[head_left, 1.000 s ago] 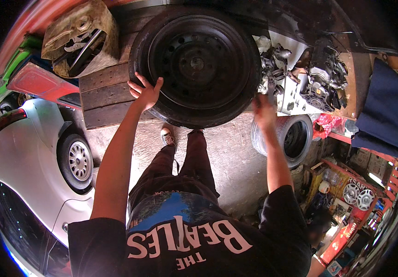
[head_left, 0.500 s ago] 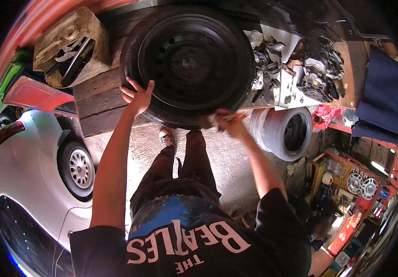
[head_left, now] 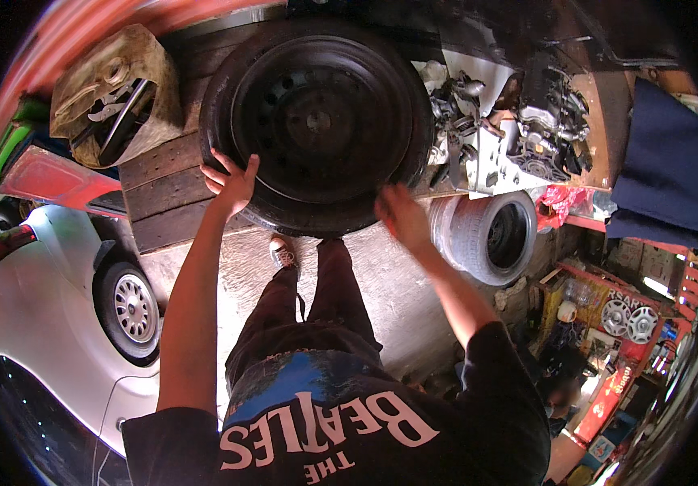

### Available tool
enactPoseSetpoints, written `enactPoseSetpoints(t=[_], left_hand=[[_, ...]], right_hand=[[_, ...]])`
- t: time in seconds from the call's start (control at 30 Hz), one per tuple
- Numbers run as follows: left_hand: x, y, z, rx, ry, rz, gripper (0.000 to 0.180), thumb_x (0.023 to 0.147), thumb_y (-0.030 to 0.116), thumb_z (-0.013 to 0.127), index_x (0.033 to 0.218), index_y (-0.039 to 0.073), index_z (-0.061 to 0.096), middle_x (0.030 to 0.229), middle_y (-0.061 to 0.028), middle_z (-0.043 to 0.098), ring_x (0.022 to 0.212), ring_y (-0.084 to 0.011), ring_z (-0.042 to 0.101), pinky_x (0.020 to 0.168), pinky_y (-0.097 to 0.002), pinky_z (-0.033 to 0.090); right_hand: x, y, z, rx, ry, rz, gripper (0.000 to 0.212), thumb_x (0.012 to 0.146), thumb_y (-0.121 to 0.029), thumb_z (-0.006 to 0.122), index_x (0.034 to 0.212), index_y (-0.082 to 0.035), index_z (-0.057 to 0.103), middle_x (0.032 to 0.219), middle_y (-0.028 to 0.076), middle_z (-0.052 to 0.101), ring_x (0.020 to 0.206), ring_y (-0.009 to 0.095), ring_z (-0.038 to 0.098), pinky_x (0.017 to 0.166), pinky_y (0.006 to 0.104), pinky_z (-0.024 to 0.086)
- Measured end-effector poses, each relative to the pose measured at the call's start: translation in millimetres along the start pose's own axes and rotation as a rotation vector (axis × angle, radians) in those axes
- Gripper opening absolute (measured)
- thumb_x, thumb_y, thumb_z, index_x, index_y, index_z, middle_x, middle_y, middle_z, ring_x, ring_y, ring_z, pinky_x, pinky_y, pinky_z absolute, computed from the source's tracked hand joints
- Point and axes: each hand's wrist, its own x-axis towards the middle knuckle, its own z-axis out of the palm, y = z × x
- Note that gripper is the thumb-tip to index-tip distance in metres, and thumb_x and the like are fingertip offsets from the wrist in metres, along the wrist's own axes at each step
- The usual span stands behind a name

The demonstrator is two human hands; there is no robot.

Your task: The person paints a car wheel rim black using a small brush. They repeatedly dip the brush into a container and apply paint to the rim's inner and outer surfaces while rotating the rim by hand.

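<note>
Black steel and rubber filled the top of the head view: a wheel (head_left: 318,121) with its tyre (head_left: 218,121) on, lying face up on a bench of dark planks (head_left: 163,174), its near edge reaching past the front of the boards. Any markings on the sidewall were too dark to make out. The left hand (head_left: 232,185) was spread wide, fingers and thumb apart, against the tyre's near left side, gripping nothing. The right hand (head_left: 399,212) was at the near right edge of the tyre with its fingers bent; it was blurred, and whether it held anything could not be told.

The boldest writing ran across the person's dark T-shirt (head_left: 414,454): large pale capitals in two lines, upside down in this view, beside a blue picture. At the right, a red panel (head_left: 612,397) carried pale script, and more letters showed above two silver wheel covers (head_left: 642,324). A worn container (head_left: 114,97) of tools stood on the planks left of the wheel; greasy metal parts (head_left: 547,121) lay to its right. Below these were loose tyres (head_left: 495,243), and a silver car (head_left: 49,300) was at the left.
</note>
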Motion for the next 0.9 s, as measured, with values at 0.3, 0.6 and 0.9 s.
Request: enactPoseSetpoints(t=[0.3, 0.6, 0.9], left_hand=[[-15, 1, -18, 0.031, 0.028, -0.006, 0.120, 0.092, 0.085, 0.032, 0.151, 0.009, -0.039, 0.154, -0.0378, -0.040, 0.145, -0.0614, -0.028, 0.122, -0.0644, -0.004], [-22, 27, -17, 0.318, -0.124, -0.012, 0.095, 0.102, 0.075, 0.022, 0.162, 0.014, -0.020, 0.160, -0.0260, -0.040, 0.144, -0.0582, -0.034, 0.121, -0.0664, -0.008], [-19, -8, -2, 0.312, 0.041, -0.023, 0.067, 0.108, 0.063, 0.018, 0.166, 0.032, 0.006, 0.166, -0.0188, -0.033, 0.149, -0.0571, -0.025, 0.122, -0.0652, -0.005]], right_hand=[[16, 44, 32, 1.166, 0.053, 0.510, 0.020, 0.096, -0.010, 0.068, 0.112, -0.001, 0.060, 0.098, 0.009, 0.070, 0.081, 0.022, 0.073, 0.058, 0.0370, 0.062], [212, 142, -94, 0.410, 0.005, 0.092, 0.018, 0.099, -0.016, 0.070, 0.112, -0.004, 0.070, 0.094, 0.006, 0.075, 0.088, 0.015, 0.072, 0.076, 0.0327, 0.057], [316, 89, -101, 0.083, 0.278, -0.628, 0.029, 0.095, -0.021, 0.069, 0.121, -0.009, 0.064, 0.103, 0.016, 0.072, 0.092, 0.038, 0.072, 0.078, 0.0444, 0.059]])
